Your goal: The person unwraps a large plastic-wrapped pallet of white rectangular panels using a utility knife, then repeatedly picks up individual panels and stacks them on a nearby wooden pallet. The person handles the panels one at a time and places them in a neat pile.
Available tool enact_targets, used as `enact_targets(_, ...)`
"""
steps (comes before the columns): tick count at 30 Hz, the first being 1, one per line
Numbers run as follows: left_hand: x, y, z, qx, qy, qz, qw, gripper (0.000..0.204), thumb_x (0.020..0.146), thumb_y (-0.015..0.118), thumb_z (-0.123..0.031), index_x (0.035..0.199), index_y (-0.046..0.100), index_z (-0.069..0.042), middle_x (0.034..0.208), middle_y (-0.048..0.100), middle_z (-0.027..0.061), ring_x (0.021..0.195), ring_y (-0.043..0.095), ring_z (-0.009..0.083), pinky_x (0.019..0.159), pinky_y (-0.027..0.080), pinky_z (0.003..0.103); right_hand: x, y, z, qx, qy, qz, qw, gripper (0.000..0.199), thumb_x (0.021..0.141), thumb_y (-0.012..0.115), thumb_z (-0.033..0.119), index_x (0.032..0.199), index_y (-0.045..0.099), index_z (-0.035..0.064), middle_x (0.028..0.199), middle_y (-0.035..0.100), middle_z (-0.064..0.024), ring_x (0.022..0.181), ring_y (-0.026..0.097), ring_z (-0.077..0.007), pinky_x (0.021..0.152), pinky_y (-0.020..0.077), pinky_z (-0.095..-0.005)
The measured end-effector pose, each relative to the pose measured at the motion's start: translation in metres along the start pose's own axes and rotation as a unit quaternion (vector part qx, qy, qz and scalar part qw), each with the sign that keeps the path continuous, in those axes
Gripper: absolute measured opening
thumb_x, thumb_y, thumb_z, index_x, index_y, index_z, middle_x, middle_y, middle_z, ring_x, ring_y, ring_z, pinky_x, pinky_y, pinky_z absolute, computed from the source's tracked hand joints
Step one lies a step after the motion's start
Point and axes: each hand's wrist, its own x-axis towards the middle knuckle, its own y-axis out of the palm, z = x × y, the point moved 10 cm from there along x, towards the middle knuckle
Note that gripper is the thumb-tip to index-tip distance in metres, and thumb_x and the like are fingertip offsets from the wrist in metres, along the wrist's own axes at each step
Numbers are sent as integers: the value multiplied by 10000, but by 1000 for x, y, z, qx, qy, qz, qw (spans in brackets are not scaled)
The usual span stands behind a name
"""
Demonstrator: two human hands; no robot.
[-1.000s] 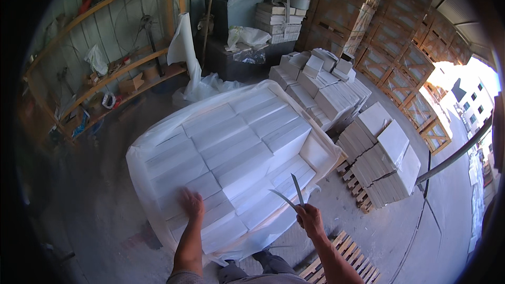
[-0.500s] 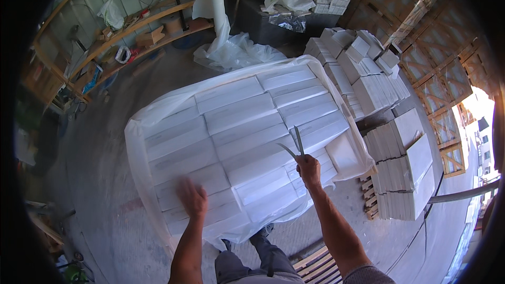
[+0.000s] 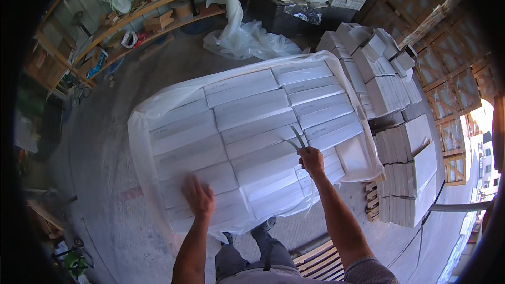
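Shelves (image 3: pixel 131 18) stand far left. Left hand (image 3: pixel 198 195) lies flat, fingers spread, on plastic sheet (image 3: pixel 158 102) covering the stacked white boxes (image 3: pixel 247 108), holding nothing. Right hand (image 3: pixel 312 160) grips open scissors (image 3: pixel 298 139) over the stack's right half. Judging by this, pressing the sheet taut helps blades slice film, not cardboard.

The left hand (image 3: pixel 198 195) has been slid leftward across the plastic-wrapped stack of white boxes (image 3: pixel 247 126), while the scissors (image 3: pixel 295 139) were kept raised.
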Motion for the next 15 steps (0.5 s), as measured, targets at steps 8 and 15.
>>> enact_targets(8, 1, 8, 3, 11, -13, 23, 1000, 682, 872, 521, -366, 1417, 302, -20, 1462, 301, 207, 1348, 290, 380, 1119, 181, 546, 60, 43, -2, -152, -166, -10, 974, 245, 798, 607, 219, 723, 647, -11, 544, 580, -55, 417, 513, -108, 402, 399, -267)
enact_targets(15, 0, 9, 6, 3, -17, 22, 1000, 703, 847, 546, -370, 1408, 312, -16, 1457, 297, 214, 1349, 282, 381, 1118, 174, 555, 54, 38, -7, -179, -62, -27, 982, 294, 828, 588, 317, 820, 671, 35, 638, 635, -61, 543, 607, -163, 568, 485, -326)
